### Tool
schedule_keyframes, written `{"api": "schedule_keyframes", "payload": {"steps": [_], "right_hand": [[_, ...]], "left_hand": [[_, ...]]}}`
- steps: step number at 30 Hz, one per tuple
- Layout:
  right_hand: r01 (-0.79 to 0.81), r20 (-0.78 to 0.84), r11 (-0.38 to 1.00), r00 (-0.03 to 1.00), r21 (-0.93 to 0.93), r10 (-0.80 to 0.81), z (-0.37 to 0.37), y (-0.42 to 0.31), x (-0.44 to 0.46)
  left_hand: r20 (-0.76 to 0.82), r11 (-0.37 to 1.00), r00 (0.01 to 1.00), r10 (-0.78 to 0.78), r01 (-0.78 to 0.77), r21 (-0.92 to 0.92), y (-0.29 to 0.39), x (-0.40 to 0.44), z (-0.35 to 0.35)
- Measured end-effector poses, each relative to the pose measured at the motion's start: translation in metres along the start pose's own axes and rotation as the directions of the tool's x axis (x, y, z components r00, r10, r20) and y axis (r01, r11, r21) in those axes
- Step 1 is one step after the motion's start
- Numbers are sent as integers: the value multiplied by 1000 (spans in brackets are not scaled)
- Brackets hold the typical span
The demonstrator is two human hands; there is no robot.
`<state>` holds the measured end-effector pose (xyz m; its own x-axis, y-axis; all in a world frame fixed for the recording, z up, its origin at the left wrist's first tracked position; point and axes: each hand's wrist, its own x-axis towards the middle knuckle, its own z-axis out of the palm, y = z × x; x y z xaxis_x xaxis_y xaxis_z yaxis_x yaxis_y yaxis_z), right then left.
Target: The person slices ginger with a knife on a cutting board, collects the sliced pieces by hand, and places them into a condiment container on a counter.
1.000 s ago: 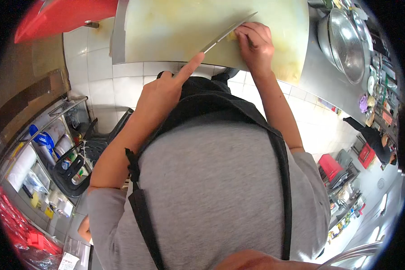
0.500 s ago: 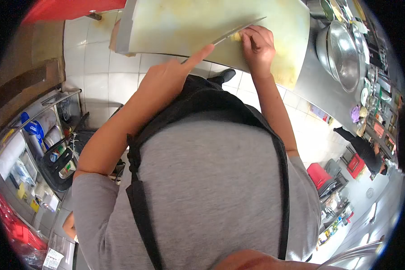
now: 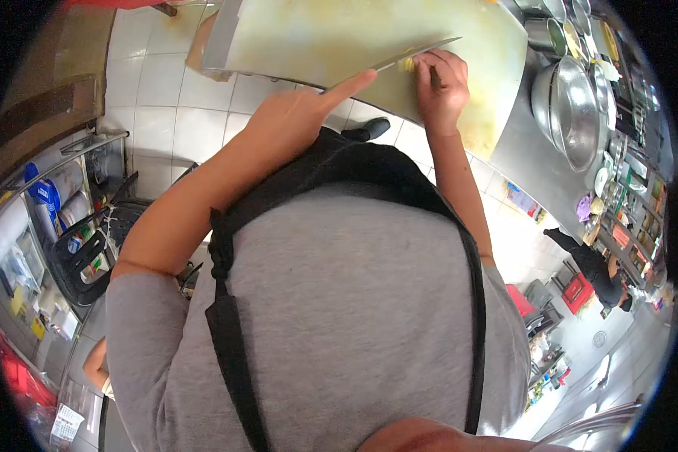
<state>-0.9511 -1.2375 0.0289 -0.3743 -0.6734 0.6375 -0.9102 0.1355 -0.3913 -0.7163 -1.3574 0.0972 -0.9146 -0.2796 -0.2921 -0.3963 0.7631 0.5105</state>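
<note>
Knife (image 3: 401,59): held in the left hand (image 3: 290,119), the handle mostly hidden by it; one finger is laid straight along the upper edge. A long, narrow metal blade, tapered to a point, is angled away from the left hand and past the fingertips of the right.
Yellow pieces (image 3: 409,65): found between the two hands, just beside the blade and the right fingertips; small and bright, details too small to be told.
Left hand: closed around the knife handle, back of the hand turned up.
Right hand (image 3: 446,92): fingers curled, thumb brought in close to them, set next to the yellow pieces; whether a piece is gripped cannot be told.
Board (image 3: 301,39): spread beneath the blade and right hand; broad, flat, pale yellow-green, mottled with darker yellow stains.
Steel counter (image 3: 521,124): placed to the right of the right hand; smooth, grey metal.
Colander (image 3: 580,117): stood on the counter, well to the right of the right hand; round, shiny, finely perforated metal.
Apron (image 3: 346,160): worn between the forearms, behind both hands; black cloth, worn over a grey shirt (image 3: 354,301) of flecked knit.
Floor (image 3: 156,132): seen below and left of the left hand; pale square tiles, dark joints.
</note>
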Motion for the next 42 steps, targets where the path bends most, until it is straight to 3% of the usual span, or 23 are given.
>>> {"api": "schedule_keyframes", "payload": {"steps": [4,10,13,16,19,25,28,31,37,40,42], "right_hand": [[2,-15,1000,1000,-13,-2,-1,-5,3],[-21,-11,1000,1000,9,21,1,-1,1],[-22,-6,1000,1000,4,22,1,-3,2],[-22,3,1000,1000,-17,22,-1,-3,1],[-16,-4,1000,1000,-20,16,0,-2,3],[-3,-6,1000,1000,5,3,-1,0,-3],[-12,-5,1000,1000,4,12,0,0,-1],[-13,-1,1000,1000,-8,13,1,0,-1],[-15,20,1000,1000,0,15,-3,-3,1],[-23,25,1000,999,11,23,-5,-4,2],[-24,25,1000,999,14,24,-5,-3,0]], "left_hand": [[-124,996,989,79,-84,-34,-4,6,4],[-67,1000,997,29,-30,-5,-11,0,11],[-208,991,972,107,-122,-59,-5,7,12],[-251,986,955,158,-165,-8,-8,3,8],[-43,998,998,54,-55,-12,-12,-4,8],[-389,969,895,217,-245,-23,-13,8,15],[-304,978,935,183,-204,-38,-15,-1,11],[-86,994,993,79,-84,-64,-9,-6,2],[-208,991,970,127,-132,-7,-8,3,3],[-71,993,994,85,-90,-80,-7,-7,-4],[-82,995,994,74,-80,-66,-9,-4,3]]}}
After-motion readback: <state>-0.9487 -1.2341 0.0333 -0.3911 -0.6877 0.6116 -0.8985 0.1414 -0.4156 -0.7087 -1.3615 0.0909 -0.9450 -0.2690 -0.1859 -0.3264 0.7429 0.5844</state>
